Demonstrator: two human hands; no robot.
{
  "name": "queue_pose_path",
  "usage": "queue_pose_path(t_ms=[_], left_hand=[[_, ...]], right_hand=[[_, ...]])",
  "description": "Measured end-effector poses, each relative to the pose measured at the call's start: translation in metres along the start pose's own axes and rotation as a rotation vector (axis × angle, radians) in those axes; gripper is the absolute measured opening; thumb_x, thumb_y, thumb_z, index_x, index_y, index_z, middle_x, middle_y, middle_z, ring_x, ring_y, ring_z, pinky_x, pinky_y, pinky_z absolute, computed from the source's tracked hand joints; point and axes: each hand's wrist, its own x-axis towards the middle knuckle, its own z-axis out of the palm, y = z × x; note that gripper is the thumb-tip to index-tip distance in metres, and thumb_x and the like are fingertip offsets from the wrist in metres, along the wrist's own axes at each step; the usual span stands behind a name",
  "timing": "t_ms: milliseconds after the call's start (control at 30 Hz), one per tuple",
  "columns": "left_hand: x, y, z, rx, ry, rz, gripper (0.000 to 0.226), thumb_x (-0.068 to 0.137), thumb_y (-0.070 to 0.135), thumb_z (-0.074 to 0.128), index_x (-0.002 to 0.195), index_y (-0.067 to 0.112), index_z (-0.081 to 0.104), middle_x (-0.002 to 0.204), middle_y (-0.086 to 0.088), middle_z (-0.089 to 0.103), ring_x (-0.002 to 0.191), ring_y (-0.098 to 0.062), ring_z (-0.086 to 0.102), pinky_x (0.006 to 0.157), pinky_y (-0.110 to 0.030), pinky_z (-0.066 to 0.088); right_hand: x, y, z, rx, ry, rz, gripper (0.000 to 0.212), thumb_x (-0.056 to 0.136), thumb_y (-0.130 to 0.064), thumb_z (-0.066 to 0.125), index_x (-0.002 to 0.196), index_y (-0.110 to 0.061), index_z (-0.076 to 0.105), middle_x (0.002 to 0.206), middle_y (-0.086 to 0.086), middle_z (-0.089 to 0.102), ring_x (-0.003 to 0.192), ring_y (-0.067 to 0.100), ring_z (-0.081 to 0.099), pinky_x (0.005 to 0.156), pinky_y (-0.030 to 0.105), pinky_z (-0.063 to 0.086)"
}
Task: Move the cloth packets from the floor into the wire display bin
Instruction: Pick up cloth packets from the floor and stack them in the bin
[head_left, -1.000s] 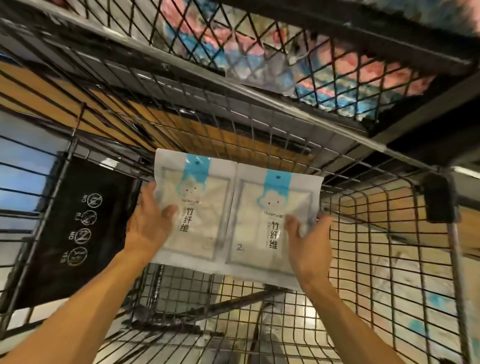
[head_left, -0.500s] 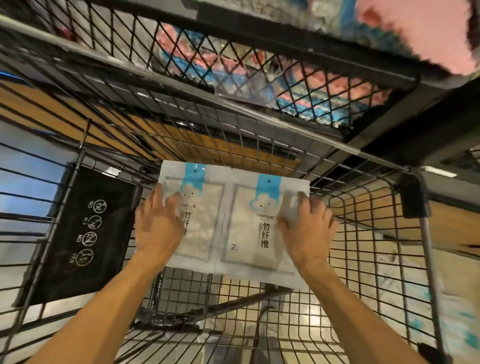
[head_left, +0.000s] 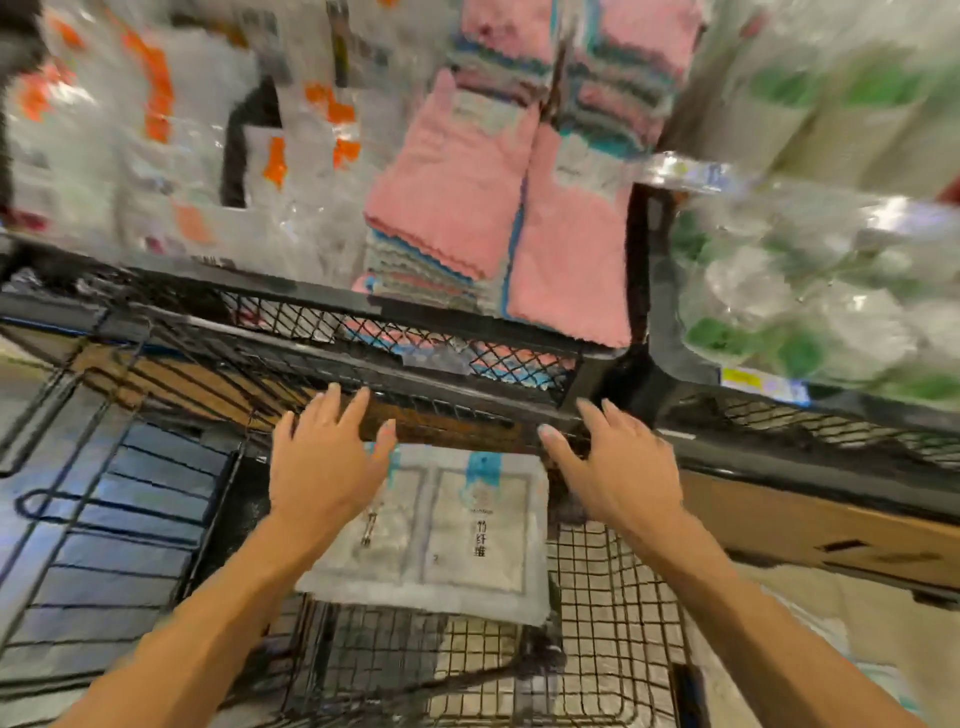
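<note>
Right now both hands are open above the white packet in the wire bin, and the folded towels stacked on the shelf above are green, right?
Not quite: the head view shows the folded towels are pink. The rest holds: left hand and right hand are open above the white packet in the wire bin.

wire bin (head_left: 597, 582), cloth packets (head_left: 441, 535) inside
</note>
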Motion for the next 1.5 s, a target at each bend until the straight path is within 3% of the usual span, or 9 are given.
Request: queue_pose_path(t_ms=[133,300,467,600,733,933,1067,1167,1500], left_hand=[[-0.002,0.031,-0.073,-0.018,-0.006,0.008,0.066,0.1,0.06,0.039,0.157,0.025,0.038,0.162,-0.006,0.039,0.149,-0.024,0.036,0.123,-0.05,0.025],[-0.027,0.071,-0.153,-0.081,0.014,0.065,0.073,0.1,0.063,0.035,0.161,0.024,0.027,0.162,-0.001,0.039,0.147,-0.02,0.038,0.121,-0.048,0.027],[-0.038,0.111,-0.226,-0.137,0.07,0.159,0.071,0.099,0.066,0.034,0.156,0.023,0.035,0.156,-0.004,0.047,0.14,-0.027,0.048,0.115,-0.049,0.038],[-0.043,0.142,-0.278,-0.159,0.095,0.26,0.071,0.1,0.068,0.028,0.159,0.029,0.027,0.166,0.001,0.031,0.15,-0.024,0.034,0.122,-0.05,0.027],[-0.057,0.173,-0.32,-0.174,0.123,0.386,0.071,0.1,0.068,0.026,0.159,0.029,0.028,0.165,0.003,0.032,0.15,-0.023,0.034,0.121,-0.049,0.028],[-0.087,0.214,-0.351,-0.217,0.121,0.62,0.065,0.099,0.066,0.032,0.147,0.024,0.049,0.151,-0.006,0.053,0.136,-0.029,0.05,0.109,-0.046,0.039],[-0.12,0.252,-0.352,-0.245,0.083,0.806,0.066,0.1,0.064,0.033,0.151,0.023,0.044,0.152,-0.006,0.052,0.137,-0.03,0.048,0.111,-0.046,0.039],[-0.153,0.285,-0.344,-0.271,-0.002,0.906,0.069,0.1,0.065,0.032,0.157,0.024,0.035,0.163,-0.003,0.037,0.147,-0.027,0.037,0.12,-0.047,0.029],[-0.25,0.396,-0.312,-0.244,-0.086,1.186,0.065,0.1,0.066,0.03,0.155,0.032,0.037,0.158,0.002,0.045,0.14,-0.025,0.047,0.109,-0.049,0.042]], right_hand=[[-0.025,0.002,-0.074,0.012,0.055,-0.037,0.082,0.096,-0.079,0.026,0.161,-0.03,0.03,0.169,0.004,0.028,0.155,0.026,0.026,0.125,0.052,0.024],[-0.07,0.013,-0.153,0.044,0.117,-0.073,0.08,0.096,-0.079,0.022,0.162,-0.033,0.027,0.171,0.001,0.024,0.157,0.026,0.023,0.126,0.052,0.02],[-0.117,0.029,-0.219,0.055,0.212,-0.059,0.08,0.096,-0.079,0.02,0.16,-0.032,0.029,0.171,0.001,0.024,0.155,0.027,0.025,0.124,0.055,0.023],[-0.157,0.04,-0.269,0.092,0.318,-0.015,0.077,0.098,-0.076,0.024,0.16,-0.033,0.029,0.17,-0.001,0.025,0.156,0.025,0.023,0.125,0.053,0.021],[-0.2,0.052,-0.304,0.099,0.43,0.064,0.078,0.097,-0.077,0.024,0.161,-0.032,0.028,0.171,-0.002,0.023,0.156,0.025,0.024,0.124,0.054,0.023],[-0.28,0.079,-0.335,0.113,0.563,0.269,0.084,0.095,-0.081,0.022,0.163,-0.031,0.024,0.172,-0.001,0.021,0.157,0.027,0.023,0.124,0.056,0.025],[-0.337,0.102,-0.333,0.079,0.627,0.416,0.094,0.088,-0.088,0.013,0.161,-0.031,0.027,0.17,0.002,0.028,0.153,0.029,0.033,0.121,0.055,0.032],[-0.381,0.124,-0.322,0.101,0.649,0.559,0.088,0.092,-0.085,0.02,0.16,-0.03,0.031,0.167,0.002,0.033,0.152,0.028,0.034,0.122,0.053,0.031],[-0.502,0.217,-0.282,0.185,0.687,0.854,0.085,0.095,-0.079,0.027,0.16,-0.024,0.03,0.166,0.0,0.035,0.152,0.026,0.034,0.123,0.049,0.031]])
